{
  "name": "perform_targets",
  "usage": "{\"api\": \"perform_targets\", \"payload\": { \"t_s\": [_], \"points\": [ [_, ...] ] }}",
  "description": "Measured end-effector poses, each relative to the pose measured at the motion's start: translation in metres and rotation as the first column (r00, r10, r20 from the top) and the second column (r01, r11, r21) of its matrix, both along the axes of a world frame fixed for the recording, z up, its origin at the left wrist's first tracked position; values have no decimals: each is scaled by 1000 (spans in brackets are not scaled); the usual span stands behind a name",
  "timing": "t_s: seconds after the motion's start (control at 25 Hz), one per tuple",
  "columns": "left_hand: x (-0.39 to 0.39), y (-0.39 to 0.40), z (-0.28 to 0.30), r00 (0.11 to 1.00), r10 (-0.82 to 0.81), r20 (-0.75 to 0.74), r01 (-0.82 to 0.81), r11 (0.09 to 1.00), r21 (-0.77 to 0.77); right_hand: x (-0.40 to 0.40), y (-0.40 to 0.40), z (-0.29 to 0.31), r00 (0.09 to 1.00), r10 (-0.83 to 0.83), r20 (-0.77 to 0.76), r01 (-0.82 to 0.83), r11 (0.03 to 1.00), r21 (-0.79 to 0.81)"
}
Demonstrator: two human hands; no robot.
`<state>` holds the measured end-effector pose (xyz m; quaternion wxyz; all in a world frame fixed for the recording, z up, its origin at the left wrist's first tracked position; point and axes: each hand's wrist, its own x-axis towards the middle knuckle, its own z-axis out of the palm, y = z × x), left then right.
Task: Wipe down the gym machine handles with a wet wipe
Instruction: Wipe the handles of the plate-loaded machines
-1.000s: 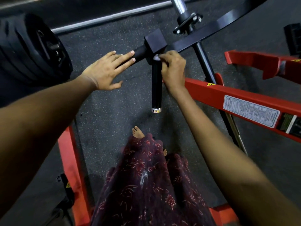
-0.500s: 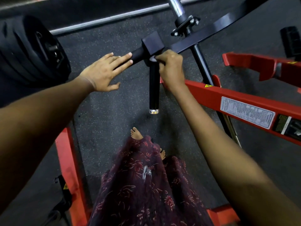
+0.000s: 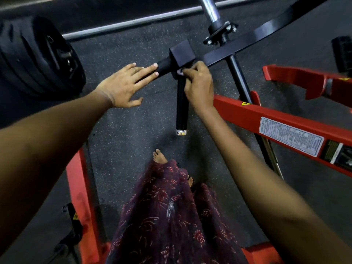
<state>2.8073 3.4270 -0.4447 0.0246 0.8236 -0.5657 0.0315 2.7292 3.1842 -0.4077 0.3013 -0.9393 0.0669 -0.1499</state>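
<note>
A black handle (image 3: 181, 109) with a silver end cap hangs down from a black square block (image 3: 182, 53) on the machine's black arm. My right hand (image 3: 199, 86) curls around the top of that handle and pinches a small pale wet wipe (image 3: 180, 72) against it, just under the block. A second black handle (image 3: 164, 68) sticks out leftward from the block. My left hand (image 3: 124, 85) lies flat with straight fingers, its fingertips resting on that side handle.
Black weight plates (image 3: 38, 58) sit at the left. Red machine frame beams (image 3: 285, 126) run at the right and lower left (image 3: 80, 197). A chrome bar (image 3: 211, 10) rises at the top. My bare feet and patterned skirt (image 3: 171, 216) are below on the rubber floor.
My right hand has shifted slightly at the top of the hanging handle, so a bit of the wipe shows again. My left hand stays flat on the side handle.
</note>
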Motion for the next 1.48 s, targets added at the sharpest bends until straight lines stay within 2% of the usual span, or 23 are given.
{"api": "perform_targets", "payload": {
  "t_s": [0.12,0.24,0.4,0.52,0.64,0.72,0.84,1.04,1.08,1.16,1.24,1.36,1.48],
  "points": [
    [0,-1,0,1000,7,2,-7,1000,6,-26,11,-15,995,81,54,-76,994,-79],
    [0,-2,-1,1000,21,-3,-21,1000,16,-52,8,-24,986,167,11,-165,980,-110],
    [0,-2,0,1000,16,-5,-16,1000,19,-86,15,-34,959,236,-155,-250,965,-79],
    [0,0,-1,1000,6,11,-6,1000,8,-83,5,-23,913,313,-262,-314,949,38],
    [-1,0,0,1000,1,20,-1,1000,3,-31,-7,-2,983,155,-97,-152,988,38],
    [-2,0,2,1000,1,27,-2,1000,5,-1,-7,1,998,44,-45,-43,999,33],
    [-2,0,2,1000,3,14,-3,1000,4,-16,3,-17,997,68,-36,-67,997,21],
    [0,-2,-1,1000,21,8,-21,1000,6,-56,-14,-15,940,278,-196,-255,957,137],
    [0,-2,-1,1000,22,9,-22,1000,9,-48,-17,-10,953,248,-173,-222,962,161],
    [0,-1,1,1000,16,5,-16,1000,16,-24,-19,-7,995,41,-92,-16,966,258],
    [-1,-1,2,1000,6,9,-6,1000,23,-1,-17,-9,991,-126,-43,133,930,342],
    [-2,-1,2,1000,5,4,-5,1000,30,-1,-14,-23,988,-152,-32,152,904,400],
    [-1,0,2,1000,19,5,-19,999,30,-39,-11,-31,993,-68,-102,101,919,380]
  ]
}}
